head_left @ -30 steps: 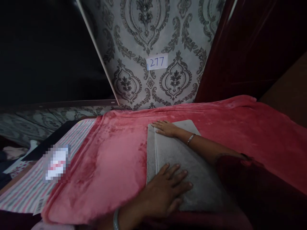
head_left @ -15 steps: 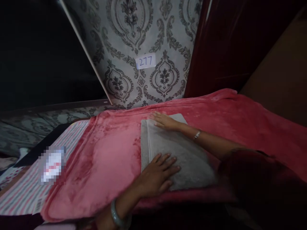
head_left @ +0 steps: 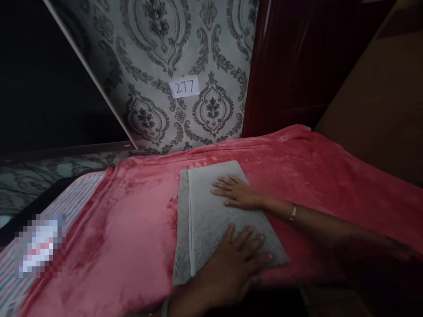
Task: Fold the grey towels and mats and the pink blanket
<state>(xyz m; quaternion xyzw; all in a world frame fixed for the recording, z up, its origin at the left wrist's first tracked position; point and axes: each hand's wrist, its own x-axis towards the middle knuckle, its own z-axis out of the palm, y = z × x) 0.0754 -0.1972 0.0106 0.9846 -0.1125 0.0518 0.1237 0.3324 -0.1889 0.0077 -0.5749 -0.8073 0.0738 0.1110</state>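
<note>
A folded grey towel, plush-looking, lies flat on the pink blanket, its folded layers showing along the left side. My right hand rests palm down on the towel's right part, fingers spread and pointing left. Nearer to me, my left hand lies over the towel's front part with its fingers stretched out and apart. Neither hand grasps anything. The left hand and forearm cover some of the towel's near edge.
A striped cloth sticks out from under the blanket at the left. Behind stand a dark screen, a patterned wall bearing a paper marked 277, and a dark red panel.
My right hand has slid from the towel's far edge back toward me and rightward. The left hand has shifted toward the near right corner. The view has turned slightly right.
</note>
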